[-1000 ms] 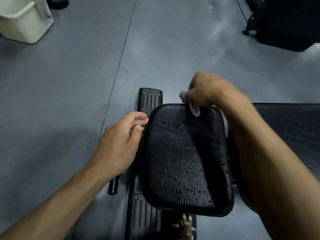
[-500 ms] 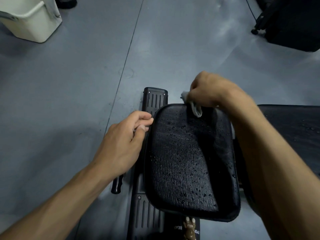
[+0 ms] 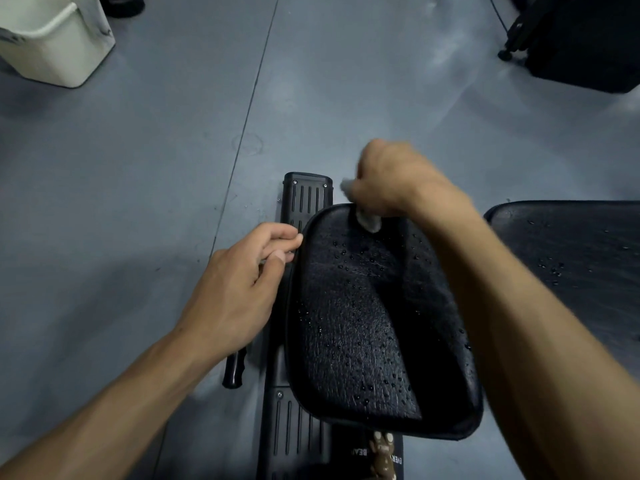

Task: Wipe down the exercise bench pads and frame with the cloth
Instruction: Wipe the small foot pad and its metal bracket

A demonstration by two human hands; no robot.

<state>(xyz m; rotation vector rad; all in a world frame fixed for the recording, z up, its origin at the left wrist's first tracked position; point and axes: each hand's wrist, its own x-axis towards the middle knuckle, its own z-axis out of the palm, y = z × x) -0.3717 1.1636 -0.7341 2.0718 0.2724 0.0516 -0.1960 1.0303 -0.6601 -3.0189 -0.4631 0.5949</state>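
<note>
A black textured seat pad (image 3: pixel 363 327) of the bench fills the lower middle, beaded with water drops. My right hand (image 3: pixel 388 181) grips a small grey cloth (image 3: pixel 367 220) bunched at the pad's far edge, most of the cloth hidden in the fist. My left hand (image 3: pixel 239 289) rests at the pad's left edge, fingers curled against its side. A second black pad (image 3: pixel 581 258), also wet, lies to the right. The black ribbed frame foot (image 3: pixel 306 199) runs under the seat pad.
A cream plastic bucket (image 3: pixel 55 46) stands at the top left on the grey floor (image 3: pixel 138 168). A black case on a stand (image 3: pixel 585 39) sits at the top right. A black handle (image 3: pixel 235 370) sticks out beside the frame below my left wrist.
My right hand with the cloth stays at the pad's far edge, shifting slightly. My left hand keeps its place at the pad's left edge. The view has drifted a little.
</note>
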